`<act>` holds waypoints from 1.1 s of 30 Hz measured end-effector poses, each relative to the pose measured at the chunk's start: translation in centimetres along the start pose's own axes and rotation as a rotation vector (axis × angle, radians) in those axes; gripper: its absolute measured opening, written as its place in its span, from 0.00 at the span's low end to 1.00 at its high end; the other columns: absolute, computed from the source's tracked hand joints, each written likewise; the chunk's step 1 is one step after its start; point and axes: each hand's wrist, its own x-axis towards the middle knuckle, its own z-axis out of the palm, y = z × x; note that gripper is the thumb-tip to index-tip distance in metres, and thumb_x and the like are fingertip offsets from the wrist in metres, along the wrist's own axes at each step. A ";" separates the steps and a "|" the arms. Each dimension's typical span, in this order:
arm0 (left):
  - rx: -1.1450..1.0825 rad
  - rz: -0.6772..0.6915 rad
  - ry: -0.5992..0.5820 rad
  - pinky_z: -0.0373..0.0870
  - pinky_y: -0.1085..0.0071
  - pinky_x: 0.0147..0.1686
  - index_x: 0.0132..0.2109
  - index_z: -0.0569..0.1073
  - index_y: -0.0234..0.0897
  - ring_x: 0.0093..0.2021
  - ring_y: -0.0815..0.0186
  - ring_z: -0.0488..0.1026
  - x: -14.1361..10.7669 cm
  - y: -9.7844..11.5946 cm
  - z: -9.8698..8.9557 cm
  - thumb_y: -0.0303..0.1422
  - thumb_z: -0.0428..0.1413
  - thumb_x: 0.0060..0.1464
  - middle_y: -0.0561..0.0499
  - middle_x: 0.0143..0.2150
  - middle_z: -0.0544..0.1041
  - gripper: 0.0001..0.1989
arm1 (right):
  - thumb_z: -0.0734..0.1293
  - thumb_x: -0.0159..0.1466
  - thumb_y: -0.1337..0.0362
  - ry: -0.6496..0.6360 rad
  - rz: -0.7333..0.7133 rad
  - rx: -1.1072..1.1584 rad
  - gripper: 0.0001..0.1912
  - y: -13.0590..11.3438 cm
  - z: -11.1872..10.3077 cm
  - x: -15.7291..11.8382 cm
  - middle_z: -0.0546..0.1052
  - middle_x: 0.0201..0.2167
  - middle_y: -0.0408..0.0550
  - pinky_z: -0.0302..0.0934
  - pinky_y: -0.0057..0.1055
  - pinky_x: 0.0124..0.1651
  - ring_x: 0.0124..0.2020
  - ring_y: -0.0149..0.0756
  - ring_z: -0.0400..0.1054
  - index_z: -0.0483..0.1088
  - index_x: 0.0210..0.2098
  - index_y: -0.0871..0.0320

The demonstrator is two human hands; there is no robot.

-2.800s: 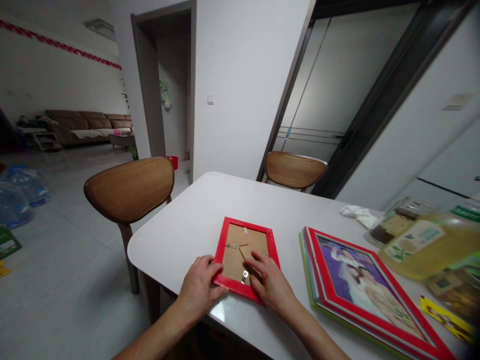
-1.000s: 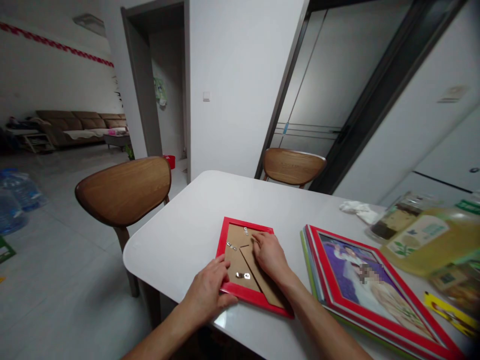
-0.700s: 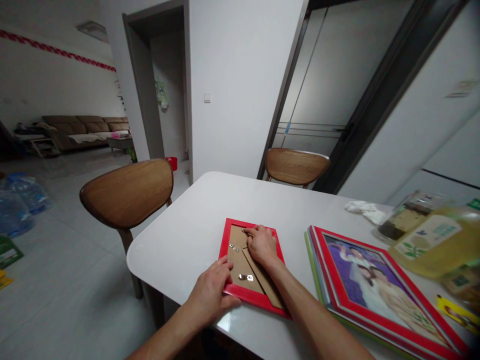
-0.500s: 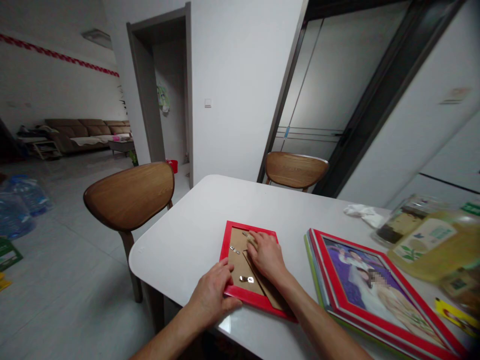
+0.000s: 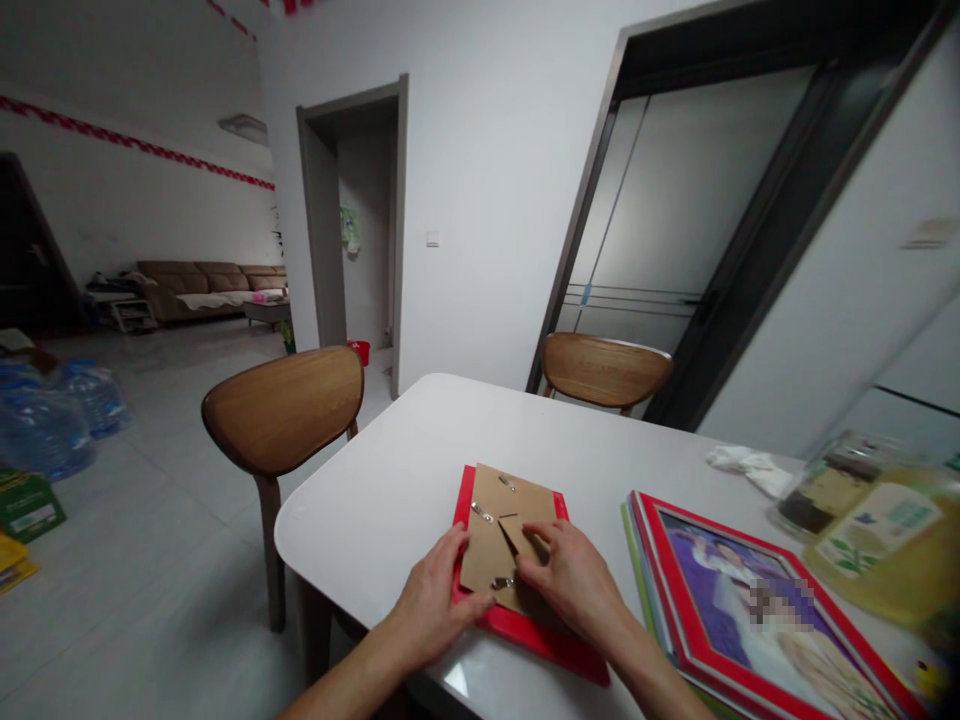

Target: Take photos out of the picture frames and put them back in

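A red picture frame (image 5: 466, 492) lies face down on the white table. Its brown backing board (image 5: 484, 550) has small metal clips and a cut stand flap. The board sits raised out of the frame and overlaps the frame's far edge. My left hand (image 5: 435, 605) grips the frame's near left side, thumb along the near edge and fingers on the left edge. My right hand (image 5: 574, 575) is closed, its thumb and fingers pinching the stand flap of the backing board at the right. Part of the board and the frame's right edge are hidden under that hand.
To the right, a stack of frames (image 5: 679, 600) has a red-framed photo on top. Behind it stand a jar (image 5: 821, 490), a yellow liquid bottle (image 5: 874, 540) and a crumpled white tissue (image 5: 750, 465). Wooden chairs (image 5: 289, 410) stand at the table's left and far sides.
The backing board has come up out of the frame's recess, lifted by the stand flap. My right hand has moved from the board's upper part toward the near right. The camera view has tilted up.
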 end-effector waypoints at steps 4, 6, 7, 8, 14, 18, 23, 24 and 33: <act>-0.323 -0.109 0.157 0.64 0.65 0.44 0.53 0.55 0.36 0.45 0.61 0.68 1.4 0.9 0.3 0.27 0.50 0.45 0.45 0.47 0.70 0.25 | 0.61 0.49 0.63 0.054 -0.048 0.043 0.17 -2.5 -1.7 -0.2 0.69 0.33 0.50 0.56 0.30 0.41 0.37 0.37 0.63 0.69 0.38 0.60; -0.535 -0.175 0.231 0.68 0.68 0.37 0.52 0.53 0.36 0.38 0.64 0.72 2.1 0.8 0.0 0.26 0.47 0.47 0.47 0.41 0.73 0.23 | 0.61 0.51 0.61 0.053 -0.085 0.118 0.18 -3.2 -1.9 -0.4 0.69 0.35 0.50 0.56 0.30 0.41 0.37 0.37 0.63 0.68 0.40 0.59; -0.611 -0.207 0.251 0.69 0.70 0.33 0.52 0.53 0.35 0.34 0.65 0.73 2.3 0.6 -0.5 0.26 0.46 0.48 0.48 0.38 0.74 0.22 | 0.60 0.52 0.59 0.051 -0.095 0.153 0.19 -3.1 -1.8 -0.5 0.69 0.36 0.50 0.56 0.30 0.41 0.38 0.37 0.64 0.67 0.41 0.59; -0.651 -0.241 0.265 0.69 0.71 0.30 0.51 0.53 0.35 0.31 0.66 0.73 2.4 0.2 -1.1 0.26 0.46 0.48 0.49 0.36 0.74 0.21 | 0.59 0.53 0.57 0.055 -0.091 0.171 0.20 -2.7 -1.6 -0.5 0.69 0.37 0.50 0.57 0.30 0.41 0.38 0.36 0.64 0.66 0.43 0.58; -0.431 -0.419 0.353 0.69 0.75 0.27 0.50 0.55 0.34 0.29 0.68 0.73 1.1 -4.0 -6.7 0.23 0.45 0.50 0.51 0.32 0.75 0.19 | 0.57 0.56 0.59 0.101 0.110 -0.048 0.21 2.9 0.3 -0.8 0.70 0.37 0.55 0.55 0.32 0.42 0.38 0.39 0.64 0.64 0.45 0.64; -0.286 -0.458 0.361 0.68 0.74 0.25 0.49 0.57 0.33 0.26 0.68 0.73 0.4 -6.2 -8.9 0.23 0.45 0.49 0.51 0.30 0.74 0.19 | 0.56 0.55 0.62 0.032 0.197 -0.131 0.23 4.4 1.3 -0.9 0.70 0.36 0.59 0.55 0.33 0.39 0.37 0.41 0.65 0.60 0.48 0.66; -0.017 -0.411 0.387 0.67 0.64 0.36 0.45 0.64 0.35 0.33 0.61 0.71 0.8 -7.1 -10.1 0.24 0.51 0.43 0.52 0.29 0.72 0.18 | 0.56 0.51 0.67 0.029 0.288 -0.084 0.25 4.4 1.3 -0.3 0.71 0.36 0.61 0.56 0.34 0.37 0.36 0.43 0.66 0.58 0.49 0.69; 0.033 -0.385 0.398 0.64 0.61 0.41 0.45 0.64 0.35 0.37 0.59 0.70 0.9 -7.0 -10.1 0.24 0.52 0.42 0.50 0.33 0.72 0.19 | 0.57 0.51 0.67 0.037 0.320 -0.031 0.27 4.5 1.1 -0.3 0.72 0.36 0.60 0.56 0.34 0.38 0.35 0.43 0.66 0.57 0.50 0.69; 0.157 0.042 0.099 0.51 0.58 0.54 0.52 0.60 0.38 0.56 0.57 0.54 0.9 2.1 -0.8 0.32 0.57 0.41 0.45 0.56 0.58 0.28 | 0.58 0.49 0.68 0.004 0.526 1.177 0.39 0.9 -2.3 -1.3 0.74 0.29 0.47 0.62 0.29 0.27 0.23 0.34 0.69 0.36 0.58 0.59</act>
